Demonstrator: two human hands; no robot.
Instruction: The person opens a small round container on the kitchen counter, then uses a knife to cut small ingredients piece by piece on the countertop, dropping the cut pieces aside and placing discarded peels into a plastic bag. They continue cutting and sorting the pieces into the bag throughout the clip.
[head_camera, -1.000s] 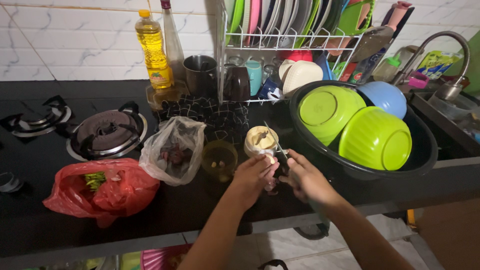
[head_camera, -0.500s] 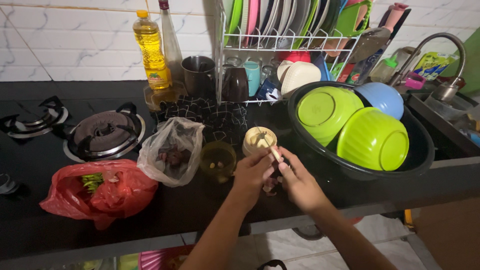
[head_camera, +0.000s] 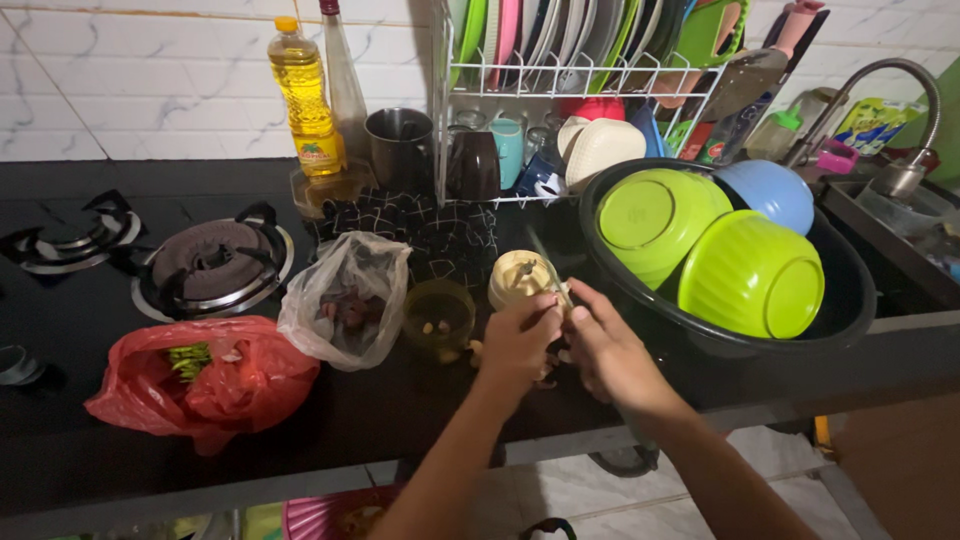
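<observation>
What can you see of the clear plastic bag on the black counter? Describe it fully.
The clear plastic bag is thin, crinkled and see-through, its mouth gathered loosely at the top. It slumps upright on the black counter, with dark reddish-brown pieces inside, too small to identify. It lies between the red plastic bag, which it seems to touch, and a small yellowish glass cup, in front of a checked cloth. Neither hand touches it.

On the desk (head_camera: 420, 400), the red bag (head_camera: 200, 380) lies at the left, the clear bag (head_camera: 345, 300) to its right, then the small glass bowl (head_camera: 438, 317) and the cup (head_camera: 520, 278). The stove burner (head_camera: 212, 263) is behind the bags. The big basin (head_camera: 850, 300) stands at the right, holding three bowls (head_camera: 750, 275). The dish rack (head_camera: 570, 80) stands behind.
</observation>
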